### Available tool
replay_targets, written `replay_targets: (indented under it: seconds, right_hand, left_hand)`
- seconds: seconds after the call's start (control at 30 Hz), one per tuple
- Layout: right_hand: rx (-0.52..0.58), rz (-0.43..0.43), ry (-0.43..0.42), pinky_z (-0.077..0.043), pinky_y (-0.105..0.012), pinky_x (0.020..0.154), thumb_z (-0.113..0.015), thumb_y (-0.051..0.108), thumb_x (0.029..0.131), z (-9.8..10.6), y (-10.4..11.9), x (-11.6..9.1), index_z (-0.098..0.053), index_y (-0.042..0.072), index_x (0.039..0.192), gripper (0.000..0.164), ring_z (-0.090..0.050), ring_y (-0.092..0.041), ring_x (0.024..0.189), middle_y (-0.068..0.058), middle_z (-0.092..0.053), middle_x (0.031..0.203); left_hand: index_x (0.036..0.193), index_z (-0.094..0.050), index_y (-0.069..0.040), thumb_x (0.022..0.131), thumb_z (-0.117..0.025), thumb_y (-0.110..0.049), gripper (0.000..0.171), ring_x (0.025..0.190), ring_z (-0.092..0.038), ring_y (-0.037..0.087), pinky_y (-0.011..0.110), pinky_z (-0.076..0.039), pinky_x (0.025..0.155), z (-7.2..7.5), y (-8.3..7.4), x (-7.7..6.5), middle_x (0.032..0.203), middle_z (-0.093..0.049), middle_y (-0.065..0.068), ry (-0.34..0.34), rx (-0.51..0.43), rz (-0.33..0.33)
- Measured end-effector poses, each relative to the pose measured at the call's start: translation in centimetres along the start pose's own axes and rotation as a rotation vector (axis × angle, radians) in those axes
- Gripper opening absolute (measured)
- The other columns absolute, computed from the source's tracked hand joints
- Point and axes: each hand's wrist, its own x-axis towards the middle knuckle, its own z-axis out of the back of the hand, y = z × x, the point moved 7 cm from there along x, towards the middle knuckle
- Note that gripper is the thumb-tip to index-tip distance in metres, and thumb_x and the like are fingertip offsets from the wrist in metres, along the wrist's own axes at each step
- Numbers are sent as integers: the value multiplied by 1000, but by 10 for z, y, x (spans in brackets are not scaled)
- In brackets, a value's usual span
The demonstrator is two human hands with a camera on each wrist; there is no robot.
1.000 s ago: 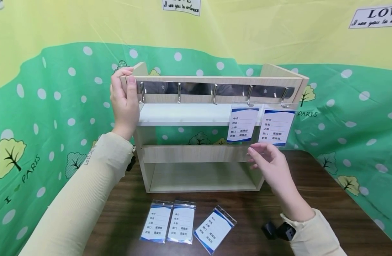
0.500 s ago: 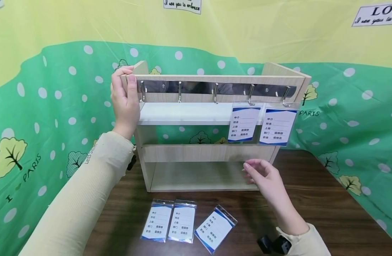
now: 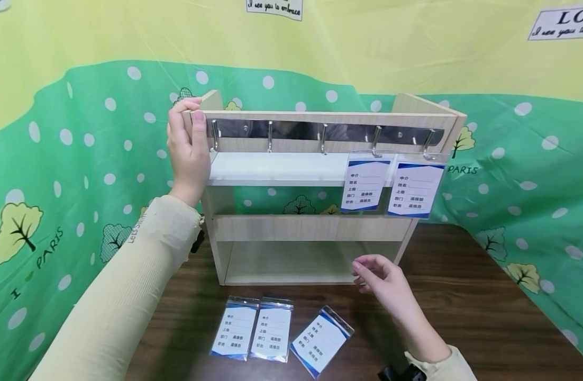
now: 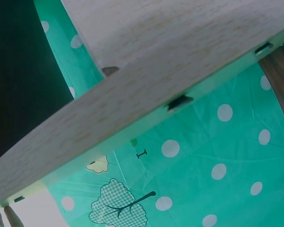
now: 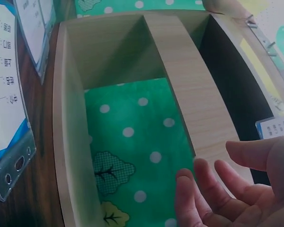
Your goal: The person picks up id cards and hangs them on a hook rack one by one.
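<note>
My left hand (image 3: pixel 189 151) grips the upper left corner of a small wooden shelf (image 3: pixel 315 227), thumb on the front and fingers over the side. In the left wrist view, a shelf panel (image 4: pixel 146 90) fills much of the picture. Two badge cards in clear sleeves, one badge (image 3: pixel 365 185) beside another badge (image 3: pixel 417 190), hang from the two rightmost hooks. My right hand (image 3: pixel 382 280) hovers before the shelf's lower right, fingers loosely bent and holding nothing. On the table lie a left badge (image 3: pixel 234 329), a middle badge (image 3: pixel 271 332) and a tilted right badge (image 3: pixel 322 341).
A metal hook strip (image 3: pixel 296 130) runs along the shelf's top board; its three left hooks are bare. The dark wooden table (image 3: pixel 486 312) carries everything. Behind hangs a green and yellow patterned cloth (image 3: pixel 106 159), close around the shelf's back and sides.
My right hand has come down and left, from just under the hanging badges to the front of the bottom shelf. My left hand keeps its grip on the corner.
</note>
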Motion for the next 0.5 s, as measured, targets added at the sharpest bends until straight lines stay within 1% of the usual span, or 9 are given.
replay_targets:
  seconds: [0.13, 0.3, 0.4, 0.5]
  right_hand:
    - [-13, 4, 37, -56, -27, 68, -62, 17, 98, -5, -2, -1, -59, -5, 118, 30, -66, -18, 80, -16, -67, 99]
    - [-30, 1, 75, -56, -27, 66, -64, 15, 96, -12, -6, -1, -60, -6, 117, 30, -65, -18, 78, -15, -67, 95]
    - [-41, -10, 94, -56, -28, 65, -65, 14, 95, -17, -9, -1, -61, -6, 116, 30, -66, -18, 76, -14, -67, 92]
    - [-60, -19, 129, -56, -28, 64, -65, 15, 94, -22, -14, -2, -61, -7, 116, 31, -65, -20, 76, -12, -67, 92]
  left_hand:
    - [125, -52, -5, 102, -42, -30, 35, 110, -50, 10, 28, -42, 93, 0, 0, 0, 133, -58, 3, -4, 1, 2]
    - [125, -52, -5, 103, -42, -29, 35, 111, -50, 12, 28, -43, 93, 1, 0, 0, 133, -58, 4, -3, -3, 5]
    - [124, -53, -7, 102, -42, -30, 33, 111, -50, 12, 28, -43, 93, 1, 0, 0, 132, -58, 2, -5, -8, 19]
    - [124, -53, -6, 102, -43, -29, 33, 112, -50, 14, 28, -42, 94, 1, -1, 0, 132, -58, 3, -1, -10, 18]
